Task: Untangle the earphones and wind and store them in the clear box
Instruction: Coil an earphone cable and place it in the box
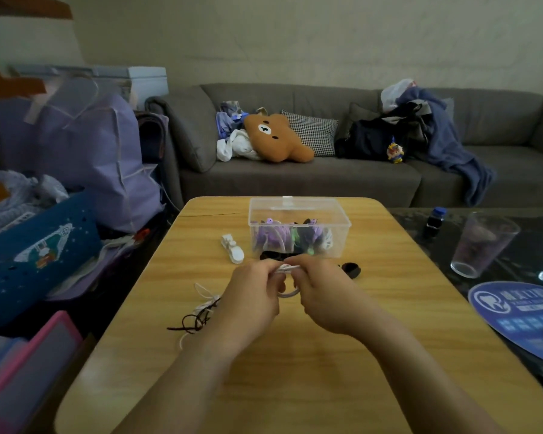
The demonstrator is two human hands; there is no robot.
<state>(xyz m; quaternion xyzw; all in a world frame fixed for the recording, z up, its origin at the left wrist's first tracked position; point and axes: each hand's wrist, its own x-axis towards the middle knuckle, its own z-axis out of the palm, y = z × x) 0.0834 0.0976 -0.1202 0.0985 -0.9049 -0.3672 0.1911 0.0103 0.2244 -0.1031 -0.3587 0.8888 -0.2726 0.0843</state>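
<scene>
Pinching white earphone cable (288,268), no legible labels

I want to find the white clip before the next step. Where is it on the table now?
In the head view the white clip lies on the wooden table, just left of the clear box and beyond the left hand.

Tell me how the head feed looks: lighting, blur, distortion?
Head view: dim, flat room light; left hand, right hand and white earphone cable readable but soft; left edge motion-smeared; wide-angle lens bows the table; mild glare on the clear box.
</scene>
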